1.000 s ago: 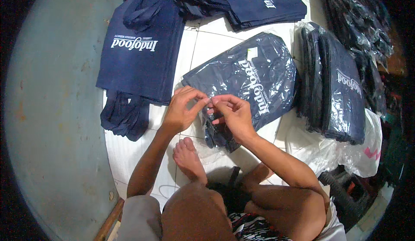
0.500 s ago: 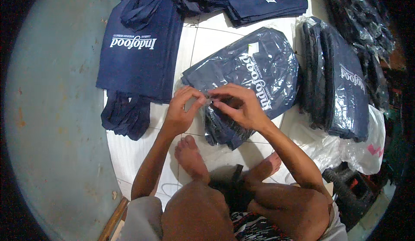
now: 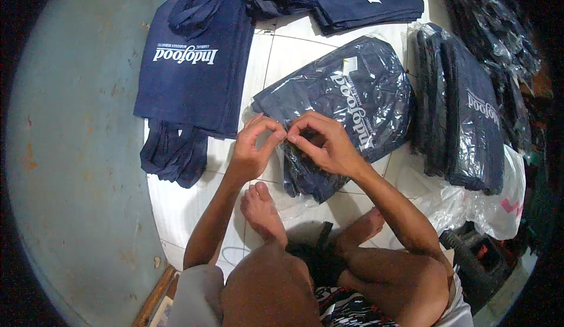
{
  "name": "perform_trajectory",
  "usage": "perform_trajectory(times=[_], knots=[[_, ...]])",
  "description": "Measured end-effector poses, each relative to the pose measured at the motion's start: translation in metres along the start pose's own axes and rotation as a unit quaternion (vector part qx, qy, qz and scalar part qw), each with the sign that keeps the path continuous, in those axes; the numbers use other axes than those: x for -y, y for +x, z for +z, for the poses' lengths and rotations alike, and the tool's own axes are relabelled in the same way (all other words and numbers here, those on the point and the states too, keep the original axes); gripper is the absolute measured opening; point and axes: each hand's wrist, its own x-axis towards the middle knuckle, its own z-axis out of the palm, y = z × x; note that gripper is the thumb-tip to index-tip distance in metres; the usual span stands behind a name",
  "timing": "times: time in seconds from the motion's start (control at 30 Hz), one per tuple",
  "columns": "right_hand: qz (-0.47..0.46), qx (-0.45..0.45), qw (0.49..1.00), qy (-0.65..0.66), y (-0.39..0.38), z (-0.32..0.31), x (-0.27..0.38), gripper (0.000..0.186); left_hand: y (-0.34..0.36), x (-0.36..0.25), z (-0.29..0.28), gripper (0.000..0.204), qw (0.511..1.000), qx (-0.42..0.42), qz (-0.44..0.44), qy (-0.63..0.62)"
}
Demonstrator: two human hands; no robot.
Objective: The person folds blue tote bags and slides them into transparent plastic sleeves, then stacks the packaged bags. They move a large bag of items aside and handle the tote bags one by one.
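A bundle of folded navy fabric bags lies aslant on the floor inside a clear plastic bag. At its near left edge my left hand pinches thumb against forefinger on the thin plastic. Facing it, my right hand makes the same pinch, so that both hands' fingertips nearly touch. The bit of film between them is too small to see clearly. Below my hands, the bundle's near corner shows dark cloth under shiny, wrinkled film.
Unwrapped navy bags with handles are stacked at the left, and another stack lies at the far side. Wrapped bundles stand at the right, beside a white plastic bag. A grey metal surface borders the left. My bare foot is close by.
My hands have drawn closer, their pinched fingertips now almost meeting at the plastic's edge. The view has shifted slightly; the stacks and bundles stay put.
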Motion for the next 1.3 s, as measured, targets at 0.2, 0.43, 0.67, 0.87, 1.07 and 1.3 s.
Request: perform_trajectory(times=[0.2,0.43,0.67,0.87,1.07,1.3], knots=[[-0.07,-0.038,0.995,-0.055,-0.006,0.001,-0.005,0.011,-0.002,0.0,0.014,0.013,0.997,-0.049,-0.054,-0.037],[0.102,-0.043,0.992,0.055,-0.017,0.012,-0.001,0.014,-0.002,-0.006,0.03,0.014,0.987,-0.119,-0.098,-0.042],[0.191,-0.094,0.959,0.185,-0.016,0.014,0.001,0.035,-0.002,-0.01,0.035,0.014,0.987,-0.131,-0.094,-0.012],[0.188,-0.034,0.938,0.288,-0.01,0.008,0.011,0.047,-0.002,-0.012,0.032,0.014,0.988,-0.129,-0.085,0.007],[0.303,-0.079,0.91,0.273,-0.008,0.002,0.007,0.02,0.003,-0.018,0.037,0.011,0.986,-0.137,-0.046,0.083],[0.269,-0.155,0.937,0.157,-0.006,-0.001,-0.012,0.014,0.018,-0.028,0.043,0.009,0.97,-0.082,-0.025,0.229]])
